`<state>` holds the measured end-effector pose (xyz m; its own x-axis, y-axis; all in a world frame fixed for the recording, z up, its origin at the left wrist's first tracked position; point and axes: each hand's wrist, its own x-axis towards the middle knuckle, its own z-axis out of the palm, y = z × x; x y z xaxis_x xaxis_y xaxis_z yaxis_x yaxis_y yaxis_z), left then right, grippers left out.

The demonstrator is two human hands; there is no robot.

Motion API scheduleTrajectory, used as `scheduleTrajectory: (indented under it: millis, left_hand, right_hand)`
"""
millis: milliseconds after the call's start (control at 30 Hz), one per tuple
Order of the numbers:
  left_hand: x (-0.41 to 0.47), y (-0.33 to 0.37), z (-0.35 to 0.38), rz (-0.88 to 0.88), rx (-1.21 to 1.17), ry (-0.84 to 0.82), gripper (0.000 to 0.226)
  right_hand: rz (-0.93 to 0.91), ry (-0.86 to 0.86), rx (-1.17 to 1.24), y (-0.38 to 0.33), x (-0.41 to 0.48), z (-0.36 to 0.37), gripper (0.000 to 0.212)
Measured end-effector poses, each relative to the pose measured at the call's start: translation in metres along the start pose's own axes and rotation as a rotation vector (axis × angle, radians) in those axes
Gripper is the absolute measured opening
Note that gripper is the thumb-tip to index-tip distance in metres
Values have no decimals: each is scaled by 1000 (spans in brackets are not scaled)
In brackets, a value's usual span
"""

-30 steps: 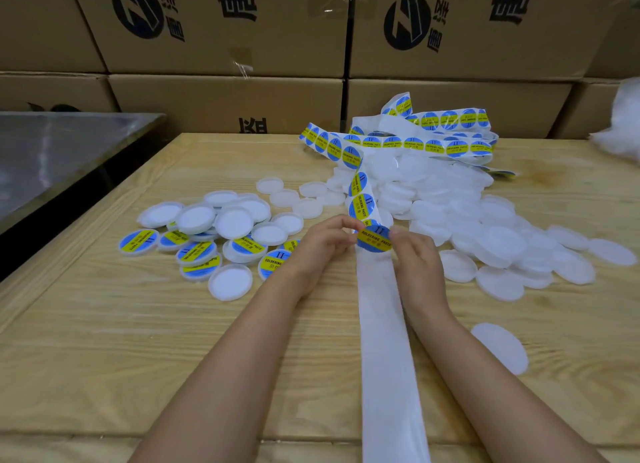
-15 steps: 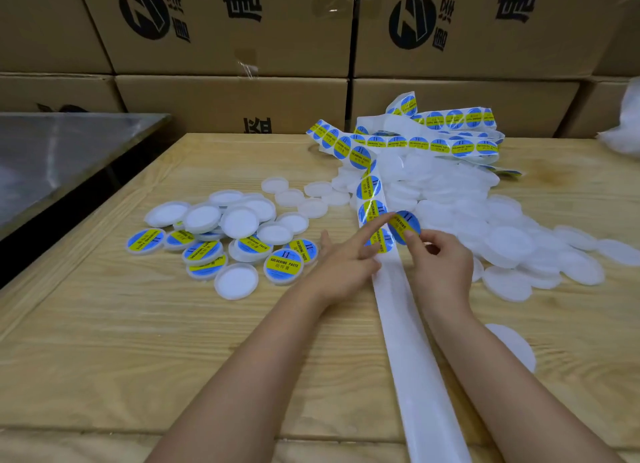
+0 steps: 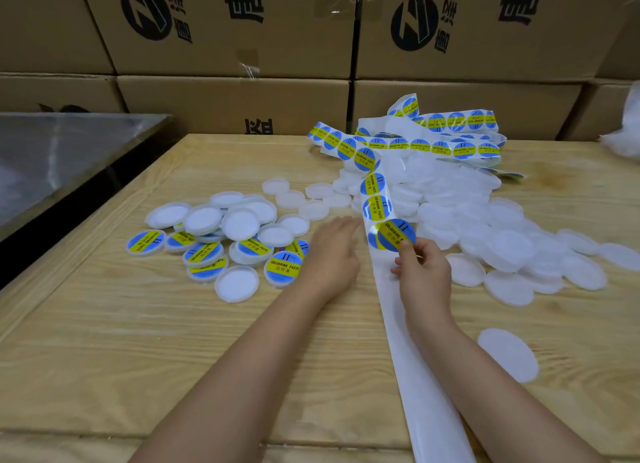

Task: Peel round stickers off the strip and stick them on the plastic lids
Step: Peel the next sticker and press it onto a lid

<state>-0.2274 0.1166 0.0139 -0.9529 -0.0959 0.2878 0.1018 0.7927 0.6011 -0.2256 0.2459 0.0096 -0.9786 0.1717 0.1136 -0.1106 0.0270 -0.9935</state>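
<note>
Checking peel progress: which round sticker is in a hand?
The nearest sticker on the strip, pinched by the right hand; the others sit farther up it.

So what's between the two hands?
Head view: the bare white backing strip runs between the left hand and the right hand, which pinches a sticker.

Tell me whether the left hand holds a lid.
No, the left hand is open and empty; only the right hand pinches a round sticker.
</note>
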Motion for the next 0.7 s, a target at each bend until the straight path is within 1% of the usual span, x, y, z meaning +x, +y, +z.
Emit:
scheduleTrajectory:
  millis: [33,67,100,200,267,333,400,467,567,633,700]
  left_hand:
    - [5,-4,-1,3,241,24,58]
    - [11,-7,-1,-20,432,21,55]
    - [16,-7,-1,-60,561,-3,56]
    - [29,-4,0,-161,786,-72,62]
    - [36,-4,-1,-176,853,-81,52]
    - [37,-3,-5,-165,854,-62,33]
    - [38,-4,-6,-117,832,-29,25]
    - [38,-4,-5,-60,786,6,23]
    - [35,-6,-3,20,672,-1,21]
    - [31,-5,-4,68,574,21,22]
    - [27,-1,-9,80,435,69,22]
  right_hand:
    - [-3,2,-12,1,1,1,11]
    - [-10,2,-24,1,2,1,12]
    - [-20,0,-37,2,2,1,14]
    - [-41,-14,-57,3,3,2,17]
    - [-41,-14,-53,3,4,1,18]
    - [-35,-17,-46,3,4,1,17]
    - [-33,-24,-40,2,4,1,15]
    - [-37,-40,-41,1,3,1,12]
    - [-53,-66,-53,-1,1,0,11]
    - [-69,-67,-51,-1,0,0,16]
    - [-90,-59,-33,-3,0,1,29]
